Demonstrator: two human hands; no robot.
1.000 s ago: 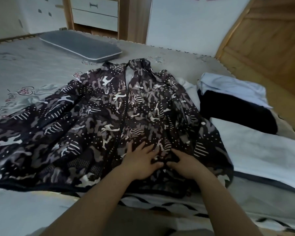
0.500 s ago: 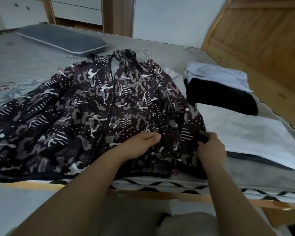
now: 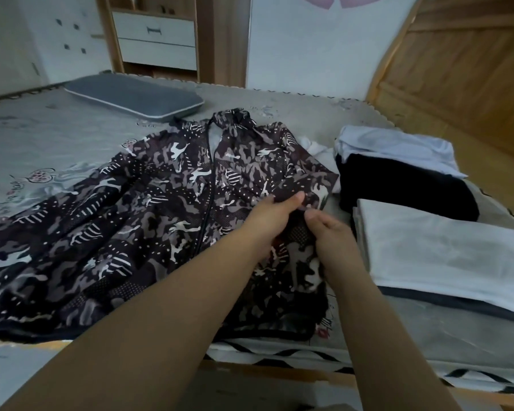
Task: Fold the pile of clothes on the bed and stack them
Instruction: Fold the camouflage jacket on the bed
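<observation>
A dark camouflage-patterned jacket point(image 3: 149, 221) lies spread front-up on the bed point(image 3: 57, 134), zip closed, its left sleeve stretched toward the left edge. The jacket's right side is folded inward over the body. My left hand point(image 3: 275, 216) rests on that folded part, thumb stretched along its edge. My right hand point(image 3: 328, 229) pinches the folded fabric just beside it. To the right lie a folded white garment point(image 3: 445, 250), a folded black garment point(image 3: 398, 188) and a pale blue one point(image 3: 398, 146) behind it.
A grey pillow point(image 3: 134, 96) lies at the far side of the bed. A wooden headboard point(image 3: 457, 69) rises at the right. A drawer unit point(image 3: 156, 40) stands against the back wall. The bed's wooden front edge point(image 3: 279, 369) runs below my arms.
Both hands moved up and right from the jacket's hem to its right side. The right side of the jacket has been folded inward. The camera shifted, bringing the wall into view.
</observation>
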